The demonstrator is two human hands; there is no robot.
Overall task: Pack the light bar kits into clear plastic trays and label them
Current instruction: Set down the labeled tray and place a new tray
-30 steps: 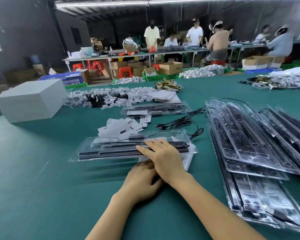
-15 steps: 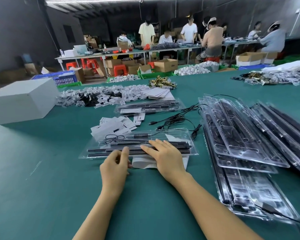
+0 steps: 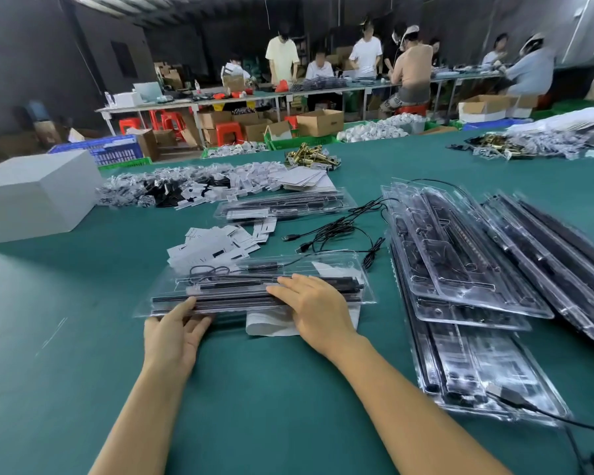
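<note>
Far left on the green table (image 3: 66, 389) we note a plain white box (image 3: 35, 195). Right of it, toward the far side, a heap of small bagged parts (image 3: 172, 188) in white and black, and nearer to us a loose pile of white labels (image 3: 213, 246).

Our left hand (image 3: 174, 332) lies at the near left edge of the clear plastic tray (image 3: 323, 265) in front of us; fingers straight and spread, tips touching the tray's rim, gripping nothing. The tray lies flat and crosswise, with black light bars (image 3: 240, 293) laid lengthwise in it and a thin coiled cable (image 3: 206, 270) at its far left part. Our right hand (image 3: 318, 308) rests flat on top of the tray, right of centre, fingers extended and pressing down across the bars. A white sheet (image 3: 271, 323) pokes out from under the tray's near edge, between our hands.

Beyond the tray, a second packed tray (image 3: 282, 205); just right of that, loose black USB cables (image 3: 340, 228). Further right, an overlapping stack of clear trays (image 3: 460, 286) runs toward us. Brass fittings (image 3: 311, 156) sit mid-table, far side. Workers (image 3: 408, 63) stand at a long bench behind.
</note>
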